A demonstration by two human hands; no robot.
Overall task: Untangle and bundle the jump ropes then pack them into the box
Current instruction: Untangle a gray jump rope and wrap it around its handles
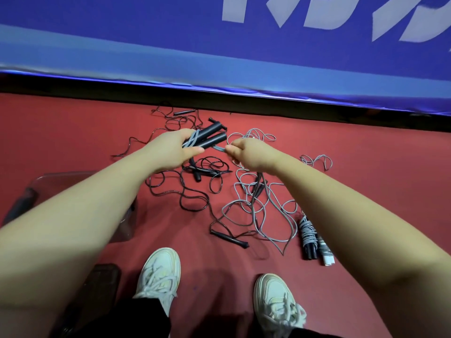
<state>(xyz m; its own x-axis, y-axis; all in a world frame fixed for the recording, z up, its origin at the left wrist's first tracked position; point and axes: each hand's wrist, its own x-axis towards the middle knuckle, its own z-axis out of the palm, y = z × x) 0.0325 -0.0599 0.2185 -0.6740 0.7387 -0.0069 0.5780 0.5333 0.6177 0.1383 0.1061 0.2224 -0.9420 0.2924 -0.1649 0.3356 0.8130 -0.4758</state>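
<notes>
Box (64, 175) partly behind left forearm (97, 203)

At twelve o'clock we see a blue banner (146, 45), a smooth sheet with a slight sheen, wrinkled along its lower edge. The red floor (73, 132) looks matt and finely textured. The two black handles (212, 139), a little toward twelve o'clock from centre, have a matt, rubbery skin. The grey rope (253, 208) at five o'clock looks like matt braided cord, while the black rope (195, 194) at seven o'clock is thin and glossy, like coated plastic. At nine o'clock the box (73, 173) is clear, shiny plastic. At six o'clock, the white shoes (158, 269) show smooth uppers and cloth laces.
</notes>
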